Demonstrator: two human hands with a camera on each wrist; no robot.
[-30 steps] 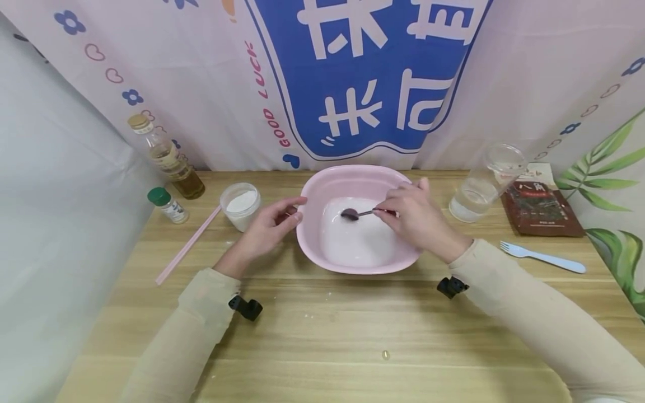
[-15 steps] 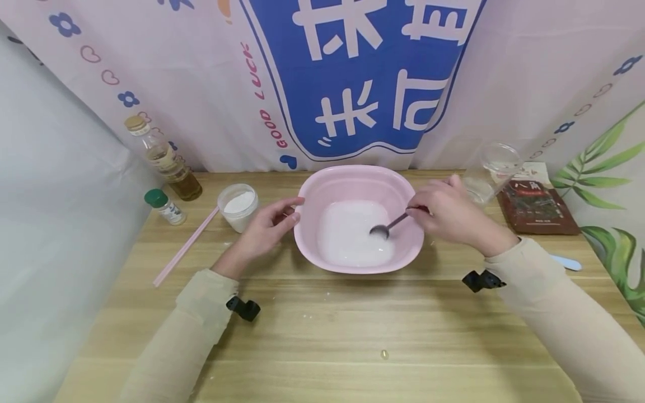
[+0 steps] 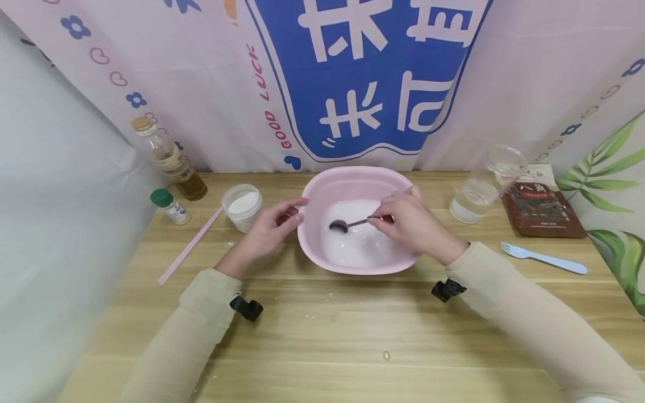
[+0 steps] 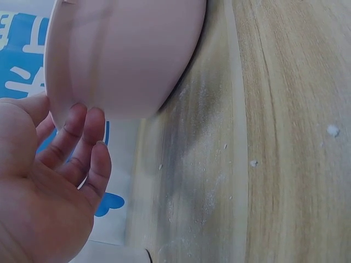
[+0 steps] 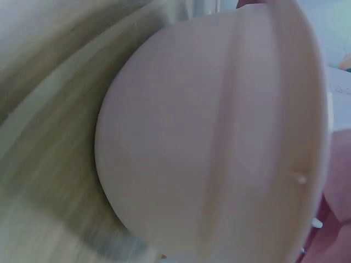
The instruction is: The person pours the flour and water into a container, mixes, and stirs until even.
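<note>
A pink plastic basin (image 3: 360,270) stands on the table with white liquid (image 3: 353,246) in its bottom. My left hand (image 3: 267,232) grips its left rim; in the left wrist view the thumb lies at the rim and curled fingers (image 4: 94,129) meet the outer wall. Over the basin's right side, my right hand (image 3: 410,221) pinches the handle of a dark spoon (image 3: 339,226), whose bowl is at the liquid toward the left. The right wrist view mostly shows the basin's outer wall (image 5: 181,126), with part of the right hand at the edge.
Left of the basin are a jar of white powder (image 3: 243,204), pink chopsticks (image 3: 190,246), a green-capped shaker (image 3: 171,207) and an oil bottle (image 3: 176,168). To the right stand a clear pitcher (image 3: 476,196), a brown packet (image 3: 541,207) and a light-blue fork (image 3: 544,258).
The right hand swung the spoon out to the basin's right side, then back left through the liquid. The left hand stays at the rim.
</note>
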